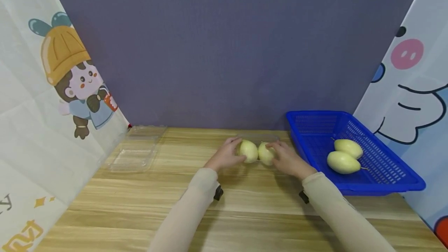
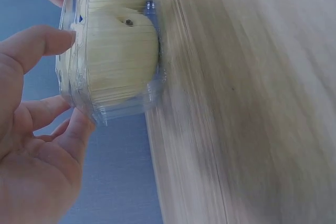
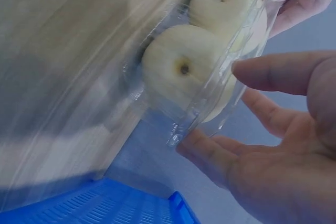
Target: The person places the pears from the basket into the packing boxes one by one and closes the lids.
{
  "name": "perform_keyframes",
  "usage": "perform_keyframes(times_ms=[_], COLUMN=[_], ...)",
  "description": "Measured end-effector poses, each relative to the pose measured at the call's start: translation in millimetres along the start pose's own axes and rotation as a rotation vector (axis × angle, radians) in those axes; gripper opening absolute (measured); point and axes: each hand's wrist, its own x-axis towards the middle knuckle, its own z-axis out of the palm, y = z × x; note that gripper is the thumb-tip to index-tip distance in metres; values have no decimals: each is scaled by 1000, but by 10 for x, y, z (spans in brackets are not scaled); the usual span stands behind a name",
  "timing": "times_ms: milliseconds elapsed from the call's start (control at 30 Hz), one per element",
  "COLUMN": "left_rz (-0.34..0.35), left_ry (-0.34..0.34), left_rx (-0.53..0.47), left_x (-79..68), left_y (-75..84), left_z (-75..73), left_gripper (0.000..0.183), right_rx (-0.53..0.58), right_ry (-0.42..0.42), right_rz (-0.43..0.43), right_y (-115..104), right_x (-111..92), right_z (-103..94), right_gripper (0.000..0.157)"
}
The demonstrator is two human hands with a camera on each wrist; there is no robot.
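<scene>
Two pale yellow pears (image 1: 249,151) lie side by side inside a clear plastic box (image 2: 97,109) on the wooden table. At the box's left end, my left hand (image 1: 226,155) holds the rim, thumb on the near side and fingers around the end. My right hand (image 1: 289,159) grips the opposite end in the same way, its thumb touching the rim in the right wrist view. Through the clear wall, one pear (image 3: 181,69) shows its dark blossom end. Whether the lid is fully pressed down cannot be told.
Right of the hands stands a blue plastic basket (image 1: 308,158) with two more pears (image 1: 344,162) in it. Another clear plastic box (image 1: 133,154) sits at the table's far left. A dark grey panel (image 1: 224,49) rises behind the wooden table (image 1: 259,221).
</scene>
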Motion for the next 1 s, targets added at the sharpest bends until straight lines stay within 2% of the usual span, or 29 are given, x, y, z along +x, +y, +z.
perform_keyframes(times_ms=[267,567,867,1000], left_rz=[31,0,-31,-40], left_ry=[17,1,16,30], left_rx=[67,79,78,72], left_x=[108,208,312,383], left_y=[27,58,49,45], left_z=[39,12,40,49], left_gripper=[74,73,71,71], right_rx=[-28,-24,17,20], right_ry=[-4,16,5,4], right_rz=[33,62,183,204], right_y=[41,63,121,154], right_x=[88,210,351,393], right_z=[-16,-44,14,6], right_gripper=[54,56,58,58])
